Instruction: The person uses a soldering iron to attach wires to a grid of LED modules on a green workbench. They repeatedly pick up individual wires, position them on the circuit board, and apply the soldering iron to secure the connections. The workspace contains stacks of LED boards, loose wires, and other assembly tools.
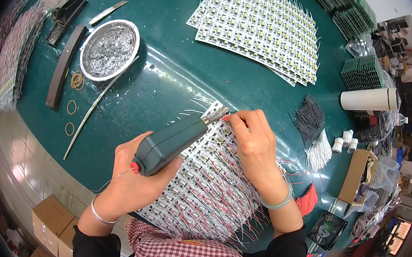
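At frame centre, the left hand [131, 183] has its fingers clenched around a green soldering gun [171, 144]; the right hand [252, 144] pinches a wire on the circuit-board panel [208, 200] lying on the teal desk [171, 74].

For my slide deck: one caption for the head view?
Left hand holds a green soldering gun over a wired circuit panel; right hand steadies it.

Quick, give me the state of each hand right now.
Left hand: closed on the dark green soldering gun.
Right hand: fingertips pinching a wire on the white circuit board panel.
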The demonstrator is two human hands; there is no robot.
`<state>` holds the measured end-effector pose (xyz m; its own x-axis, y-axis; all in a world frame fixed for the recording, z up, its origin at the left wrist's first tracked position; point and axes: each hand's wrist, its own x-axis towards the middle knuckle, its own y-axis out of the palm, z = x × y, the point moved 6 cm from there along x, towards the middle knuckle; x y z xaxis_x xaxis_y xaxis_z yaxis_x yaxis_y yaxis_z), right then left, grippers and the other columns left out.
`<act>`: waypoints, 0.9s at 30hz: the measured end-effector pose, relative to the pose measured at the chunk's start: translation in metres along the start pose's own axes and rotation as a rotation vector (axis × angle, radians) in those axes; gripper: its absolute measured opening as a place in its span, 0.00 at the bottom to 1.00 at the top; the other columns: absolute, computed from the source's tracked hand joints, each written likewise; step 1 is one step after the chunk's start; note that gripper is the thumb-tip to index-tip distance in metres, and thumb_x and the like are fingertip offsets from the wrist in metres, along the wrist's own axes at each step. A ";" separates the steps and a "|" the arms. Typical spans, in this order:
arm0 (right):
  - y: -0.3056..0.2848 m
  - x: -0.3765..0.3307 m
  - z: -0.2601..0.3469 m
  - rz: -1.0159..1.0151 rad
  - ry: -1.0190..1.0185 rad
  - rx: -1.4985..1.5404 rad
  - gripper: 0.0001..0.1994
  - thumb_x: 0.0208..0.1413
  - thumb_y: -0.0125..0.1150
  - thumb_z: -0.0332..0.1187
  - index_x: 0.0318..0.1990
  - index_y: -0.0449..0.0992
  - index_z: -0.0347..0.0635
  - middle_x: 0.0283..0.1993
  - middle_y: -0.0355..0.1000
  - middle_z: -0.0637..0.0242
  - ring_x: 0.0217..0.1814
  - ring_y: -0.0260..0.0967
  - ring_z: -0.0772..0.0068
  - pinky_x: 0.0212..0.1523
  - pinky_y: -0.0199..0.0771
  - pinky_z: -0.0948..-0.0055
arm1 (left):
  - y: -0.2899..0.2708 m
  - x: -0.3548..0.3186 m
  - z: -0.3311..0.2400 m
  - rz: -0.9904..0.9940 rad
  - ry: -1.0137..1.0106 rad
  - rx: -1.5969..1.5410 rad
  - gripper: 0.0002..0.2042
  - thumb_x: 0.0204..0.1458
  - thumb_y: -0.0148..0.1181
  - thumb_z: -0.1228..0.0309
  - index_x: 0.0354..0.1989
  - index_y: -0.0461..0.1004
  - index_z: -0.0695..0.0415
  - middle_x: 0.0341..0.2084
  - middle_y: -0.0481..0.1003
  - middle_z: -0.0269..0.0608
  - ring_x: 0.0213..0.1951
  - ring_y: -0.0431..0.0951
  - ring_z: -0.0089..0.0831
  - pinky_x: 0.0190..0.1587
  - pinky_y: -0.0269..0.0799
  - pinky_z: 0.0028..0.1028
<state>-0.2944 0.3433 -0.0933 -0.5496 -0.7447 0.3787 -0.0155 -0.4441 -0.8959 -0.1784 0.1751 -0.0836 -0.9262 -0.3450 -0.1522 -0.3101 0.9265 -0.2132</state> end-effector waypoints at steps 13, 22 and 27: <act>0.001 -0.001 0.000 0.015 0.040 -0.005 0.13 0.40 0.61 0.18 0.37 0.77 0.33 0.37 0.71 0.60 0.36 0.69 0.61 0.32 0.73 0.67 | 0.004 0.003 0.006 0.009 -0.019 0.021 0.08 0.46 0.67 0.75 0.28 0.73 0.66 0.21 0.73 0.43 0.22 0.71 0.27 0.27 0.68 0.28; 0.003 -0.002 -0.001 0.007 0.017 -0.010 0.12 0.39 0.62 0.18 0.35 0.76 0.32 0.36 0.69 0.61 0.36 0.68 0.63 0.31 0.72 0.68 | -0.002 0.000 -0.003 -0.033 0.024 -0.008 0.07 0.47 0.66 0.77 0.32 0.76 0.66 0.22 0.74 0.40 0.22 0.72 0.22 0.26 0.67 0.24; 0.002 -0.001 -0.001 0.008 0.017 -0.016 0.12 0.38 0.62 0.17 0.35 0.76 0.32 0.36 0.69 0.61 0.36 0.68 0.63 0.30 0.72 0.68 | -0.007 -0.001 -0.010 -0.025 0.095 0.011 0.08 0.47 0.67 0.78 0.35 0.78 0.66 0.24 0.75 0.38 0.24 0.73 0.20 0.27 0.68 0.23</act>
<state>-0.2942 0.3436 -0.0961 -0.5636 -0.7399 0.3673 -0.0243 -0.4296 -0.9027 -0.1771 0.1703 -0.0724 -0.9344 -0.3520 -0.0545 -0.3318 0.9158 -0.2265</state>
